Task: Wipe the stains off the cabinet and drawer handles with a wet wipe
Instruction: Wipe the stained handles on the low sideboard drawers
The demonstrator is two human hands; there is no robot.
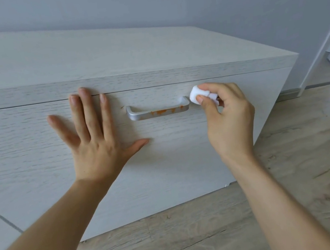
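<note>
1. Pale wood-grain cabinet (24,66), low, standing on the floor (293,170); its drawer front (38,163) fills the middle of the view.
2. Drawer handle (158,110): brushed silver bar, centre of the drawer front, orange stains (162,111) along its lower edge.
3. Left hand (92,139): flat on the drawer front just left of the handle, fingers (86,114) spread, thumb pointing under the bar.
4. Right hand (228,120): thumb and forefinger pinching a bunched white wet wipe (198,94), which sits at the handle's right end.
5. Open drawer face lies below the handle; the cabinet's right corner stands near the right hand.
6. Floor: light wood planks. Grey-blue wall (142,0) behind; white door frame (325,38) at far right.
</note>
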